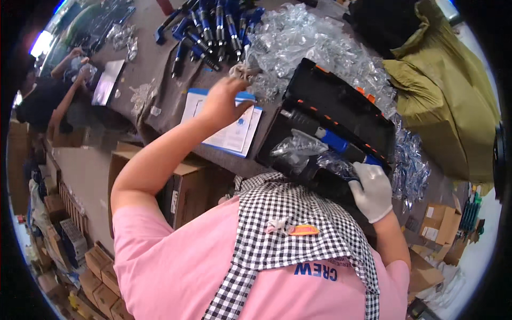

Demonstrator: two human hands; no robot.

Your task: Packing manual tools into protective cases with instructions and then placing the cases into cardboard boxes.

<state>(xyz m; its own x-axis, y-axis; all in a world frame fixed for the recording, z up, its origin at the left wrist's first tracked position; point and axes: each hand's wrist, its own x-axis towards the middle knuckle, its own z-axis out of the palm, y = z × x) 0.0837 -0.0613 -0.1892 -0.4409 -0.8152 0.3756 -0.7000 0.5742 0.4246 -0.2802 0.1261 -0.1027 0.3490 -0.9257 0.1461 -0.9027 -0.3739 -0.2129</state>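
Note:
My left hand [226, 101], bare, reaches over the printed sheets [226, 132] with its thumb apart from the fingers. Its fingertips are next to a crumpled whitish cloth-like piece [241, 70]; I see nothing clearly held. In a white glove, my right hand [373, 194] is at the right end of an open black tool case [341, 88] with orange latches. Its fingers bend around something small there that I cannot make out. Inside the case lie a blue and black power tool [333, 140] and clear plastic bags [298, 146] with contents I cannot tell.
Several blue and black tools [213, 26] lie at the back, beside a heap of clear plastic packets [314, 40]. More shiny packets [410, 165] and a large olive sack [426, 101] are at the right. Cardboard boxes [194, 186] stand below the table edge. Another person [50, 101] works far left.

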